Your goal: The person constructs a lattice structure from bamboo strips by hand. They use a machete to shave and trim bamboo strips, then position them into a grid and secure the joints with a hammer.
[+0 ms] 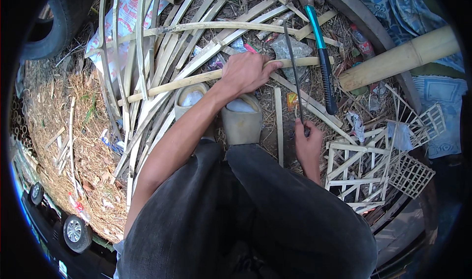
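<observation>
My left hand [245, 73] is closed over a long split bamboo strip [189, 79] that lies crosswise just beyond my sandals [242, 124]. Its thumb points right along the strip. In my right hand [308, 144] is a thin dark saw [297, 85], seen nearly edge-on and pointing away from me. The saw crosses the strip to the right of my left hand; whether the two touch I cannot tell. A hammer [322, 58] with a teal and black handle lies to the right of the saw, by the strip's right end.
Many bamboo strips [162, 63] lie fanned out at the left and far side. At the right are a thick bamboo pole [400, 58], lattice frames of thin slats [356, 168] and blue cloth [437, 114]. A tyre [54, 31] stands far left; straw [93, 166] covers the left ground.
</observation>
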{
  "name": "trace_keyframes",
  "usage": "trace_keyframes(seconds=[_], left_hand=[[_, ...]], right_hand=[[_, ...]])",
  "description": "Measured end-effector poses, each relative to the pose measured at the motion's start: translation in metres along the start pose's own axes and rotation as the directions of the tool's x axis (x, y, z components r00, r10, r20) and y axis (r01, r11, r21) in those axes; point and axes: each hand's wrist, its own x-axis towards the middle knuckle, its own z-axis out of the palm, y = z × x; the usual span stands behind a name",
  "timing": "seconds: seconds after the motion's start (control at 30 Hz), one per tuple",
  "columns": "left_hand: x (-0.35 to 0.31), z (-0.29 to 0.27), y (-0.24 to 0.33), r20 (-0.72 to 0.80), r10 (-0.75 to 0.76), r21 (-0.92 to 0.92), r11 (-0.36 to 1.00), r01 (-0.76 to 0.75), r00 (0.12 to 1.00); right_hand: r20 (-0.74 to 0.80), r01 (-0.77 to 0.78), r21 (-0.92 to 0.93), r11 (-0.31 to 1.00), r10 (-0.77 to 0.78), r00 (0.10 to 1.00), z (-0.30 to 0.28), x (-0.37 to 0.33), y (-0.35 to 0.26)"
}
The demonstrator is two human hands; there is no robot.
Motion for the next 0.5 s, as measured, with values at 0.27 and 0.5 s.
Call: trace_keyframes(seconds=[0.27,0.5], left_hand=[[0.003,-0.001,-0.006,0.081,-0.001,-0.012,1.0,0.002,0.997],[0.0,-0.004,-0.005,0.056,0.14,0.085,0.986,-0.145,0.989]], right_hand=[[0.021,0.075,0.468,0.881,-0.095,0.995,-0.017,-0.027,-0.029],[0.03,0.3,0.155,0.941,-0.308,0.951,0.004,0.011,0.039]])
